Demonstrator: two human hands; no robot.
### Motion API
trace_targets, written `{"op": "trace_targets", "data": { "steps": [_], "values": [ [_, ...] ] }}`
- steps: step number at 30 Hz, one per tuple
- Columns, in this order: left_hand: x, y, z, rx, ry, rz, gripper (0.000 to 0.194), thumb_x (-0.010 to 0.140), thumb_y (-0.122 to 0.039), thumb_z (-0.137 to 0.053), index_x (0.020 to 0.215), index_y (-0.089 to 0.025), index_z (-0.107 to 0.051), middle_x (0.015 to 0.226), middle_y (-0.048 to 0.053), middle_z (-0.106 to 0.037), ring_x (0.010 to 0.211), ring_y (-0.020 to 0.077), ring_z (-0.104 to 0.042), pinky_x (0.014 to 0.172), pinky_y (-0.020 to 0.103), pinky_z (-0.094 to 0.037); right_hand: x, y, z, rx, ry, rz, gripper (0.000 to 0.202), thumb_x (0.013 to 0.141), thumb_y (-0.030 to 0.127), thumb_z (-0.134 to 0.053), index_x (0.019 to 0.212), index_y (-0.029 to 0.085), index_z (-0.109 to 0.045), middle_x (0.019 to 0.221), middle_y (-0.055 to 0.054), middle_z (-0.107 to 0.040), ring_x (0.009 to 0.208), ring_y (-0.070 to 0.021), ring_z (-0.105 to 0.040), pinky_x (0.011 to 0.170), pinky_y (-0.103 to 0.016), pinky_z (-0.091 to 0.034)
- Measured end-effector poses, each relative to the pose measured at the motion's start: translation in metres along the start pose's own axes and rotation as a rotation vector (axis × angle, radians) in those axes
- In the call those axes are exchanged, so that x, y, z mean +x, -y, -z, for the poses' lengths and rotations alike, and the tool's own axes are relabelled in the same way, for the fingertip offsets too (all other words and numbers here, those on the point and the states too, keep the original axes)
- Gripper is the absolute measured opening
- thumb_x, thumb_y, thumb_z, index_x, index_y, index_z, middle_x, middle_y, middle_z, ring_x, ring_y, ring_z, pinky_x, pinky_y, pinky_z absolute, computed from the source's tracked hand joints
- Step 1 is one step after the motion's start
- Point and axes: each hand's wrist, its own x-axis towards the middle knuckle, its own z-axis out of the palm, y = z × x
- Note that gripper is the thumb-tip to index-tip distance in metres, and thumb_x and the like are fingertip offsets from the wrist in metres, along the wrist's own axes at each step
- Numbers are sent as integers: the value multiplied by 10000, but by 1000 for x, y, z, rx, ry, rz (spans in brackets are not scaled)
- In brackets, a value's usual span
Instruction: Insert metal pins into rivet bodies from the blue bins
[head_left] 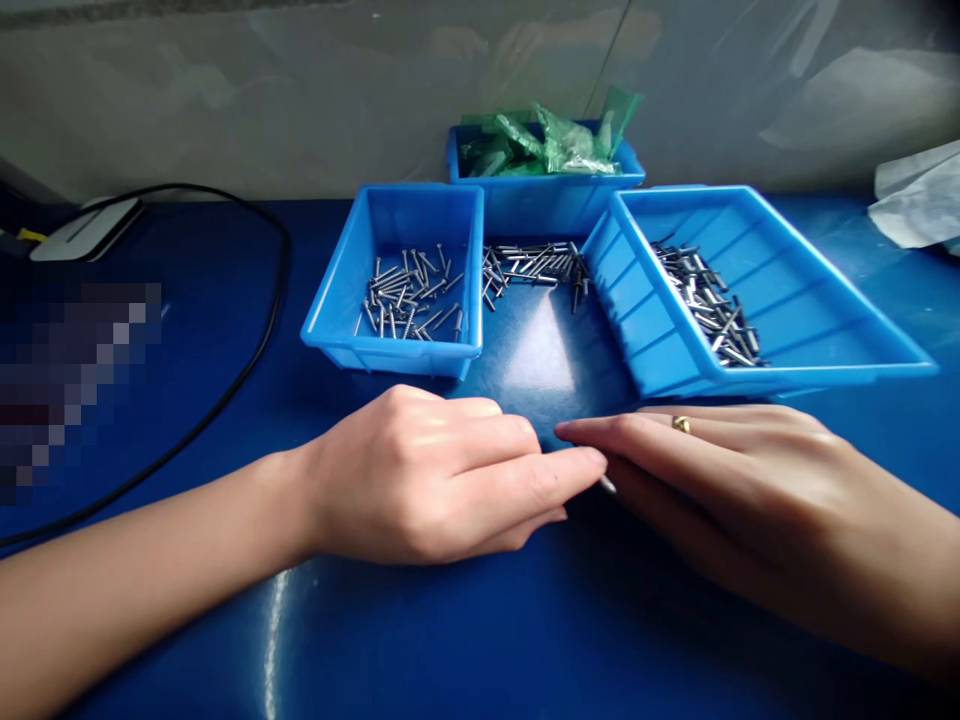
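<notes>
My left hand (450, 480) is closed in a pinch, its index finger pointing right. Under that fingertip pokes out the pale, pointed end of a small metal piece (607, 485); the rest of it is hidden, so its kind does not show. My right hand (720, 490), with a gold ring on it, meets the left from the other side. Its fingers are pressed together close to the metal tip, and whatever they hold is covered. Just beyond the hands, a blue bin (390, 357) contains loose screws (409, 290). In a larger blue bin (817, 310) lie thin metal rivets (712, 305).
More rivet-like pieces (536, 262) are heaped on the blue table (420, 640) between the bins. Behind them, a third blue bin (540, 195) holds green plastic bags (570, 140). A black cable (277, 300) curves along the left. White crumpled material (919, 195) sits far right.
</notes>
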Motion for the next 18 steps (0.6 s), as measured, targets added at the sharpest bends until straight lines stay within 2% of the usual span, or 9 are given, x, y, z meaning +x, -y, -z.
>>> {"op": "trace_targets", "data": {
  "steps": [3,6,9,15,18],
  "values": [
    [1,-1,-1,7,14,1,238,1235,-157,-567,1317,-110,-786,962,21,-896,738,130,-808,684,265,-641,0,-2,0,-1,2,-5,375,1136,41,-440,937,231,-694,850,-60,-865,573,-207,-788,460,-293,-515],
    [1,-1,-1,64,-13,38,252,1239,-167,-555,1228,-128,-803,903,14,-868,718,147,-792,688,286,-635,0,-1,-1,-51,-16,-10,400,1197,97,-435,908,234,-675,831,-72,-859,570,-212,-796,443,-308,-496],
    [2,0,-2,119,-19,86,281,1234,-170,-561,1107,-152,-811,849,9,-833,675,151,-752,665,291,-606,-1,0,-3,-78,-49,-29,369,1236,160,-463,917,269,-613,789,-35,-824,554,-200,-765,476,-327,-494],
    [2,3,-6,138,44,112,384,1227,-182,-531,929,-165,-773,795,3,-801,613,144,-687,595,309,-535,-10,1,-3,-91,-103,-81,215,1239,166,-499,1101,307,-584,816,21,-755,582,-184,-687,578,-352,-504],
    [2,3,-7,124,93,91,421,1238,-169,-475,928,-155,-759,777,6,-793,593,158,-662,574,330,-521,-13,5,1,-57,-105,-46,215,1220,149,-554,1079,309,-578,813,26,-742,599,-181,-688,606,-349,-537]
  ]
}}
